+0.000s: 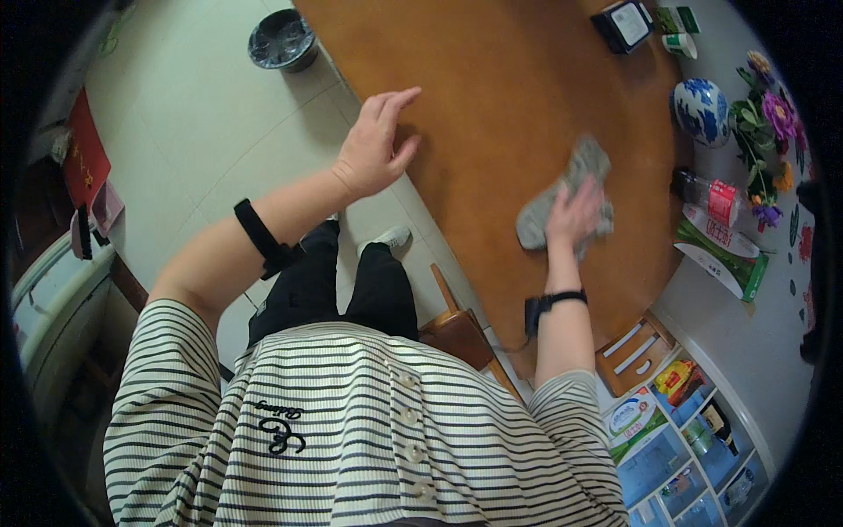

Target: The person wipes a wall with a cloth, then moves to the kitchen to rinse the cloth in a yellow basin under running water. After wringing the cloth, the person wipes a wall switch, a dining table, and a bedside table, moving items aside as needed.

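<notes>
A crumpled grey cloth point(539, 214) lies on the brown wooden table point(500, 99). On top of it is my right hand point(577, 209), pressing it against the tabletop with fingers spread; hand and cloth are slightly blurred. My left hand point(377, 141) hovers near the table's left edge, holding nothing, its thumb apart from the bent fingers. Each forearm wears a black strap.
Along the table's far right side are a black box point(629, 26), a paper cup point(679, 45), a blue-and-white vase point(701, 112) with flowers, a plastic bottle point(714, 197) and a green-white carton point(721, 250). A wooden chair point(461, 332) and lined bin point(283, 43) stand beside the table.
</notes>
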`<state>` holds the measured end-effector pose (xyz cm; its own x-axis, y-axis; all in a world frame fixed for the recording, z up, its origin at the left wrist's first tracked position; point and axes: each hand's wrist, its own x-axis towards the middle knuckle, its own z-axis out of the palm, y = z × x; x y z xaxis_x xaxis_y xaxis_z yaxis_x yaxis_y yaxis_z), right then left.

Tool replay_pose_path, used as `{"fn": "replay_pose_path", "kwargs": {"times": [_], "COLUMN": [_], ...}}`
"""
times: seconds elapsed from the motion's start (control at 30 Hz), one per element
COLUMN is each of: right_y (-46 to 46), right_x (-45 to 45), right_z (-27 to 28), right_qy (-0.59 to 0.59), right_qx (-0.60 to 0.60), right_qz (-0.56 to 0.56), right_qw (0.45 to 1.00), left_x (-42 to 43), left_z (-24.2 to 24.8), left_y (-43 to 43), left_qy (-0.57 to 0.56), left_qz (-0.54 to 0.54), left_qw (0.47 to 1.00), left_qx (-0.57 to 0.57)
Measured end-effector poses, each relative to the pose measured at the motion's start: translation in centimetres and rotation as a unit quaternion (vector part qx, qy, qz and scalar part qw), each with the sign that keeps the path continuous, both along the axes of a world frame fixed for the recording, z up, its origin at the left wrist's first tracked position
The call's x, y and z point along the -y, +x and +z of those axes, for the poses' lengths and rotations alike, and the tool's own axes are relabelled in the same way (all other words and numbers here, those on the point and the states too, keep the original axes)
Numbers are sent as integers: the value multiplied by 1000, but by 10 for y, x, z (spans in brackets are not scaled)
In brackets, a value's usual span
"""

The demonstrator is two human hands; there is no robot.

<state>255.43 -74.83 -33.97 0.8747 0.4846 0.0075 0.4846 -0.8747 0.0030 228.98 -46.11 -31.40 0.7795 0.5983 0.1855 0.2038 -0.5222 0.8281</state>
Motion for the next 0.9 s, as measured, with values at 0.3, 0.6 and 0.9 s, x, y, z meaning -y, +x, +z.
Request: {"fn": "replay_pose_path", "kwargs": {"times": [0.3, 0.6, 0.9], "right_y": [-113, -139, -33], "right_x": [279, 86, -37], "right_z": [-4, -14, 36], "right_qy": [-10, -56, 17], "right_qx": [-1, -38, -120], "right_qz": [-665, -282, 230], "right_qw": [746, 957, 966], "left_x": [34, 9, 12], "left_z": [-11, -6, 1], "left_y": [29, 60, 64], "left_qy": [100, 190, 237], "left_qz": [-63, -78, -163], "left_qw": [993, 964, 929], "left_qx": [-23, -169, -232]}}
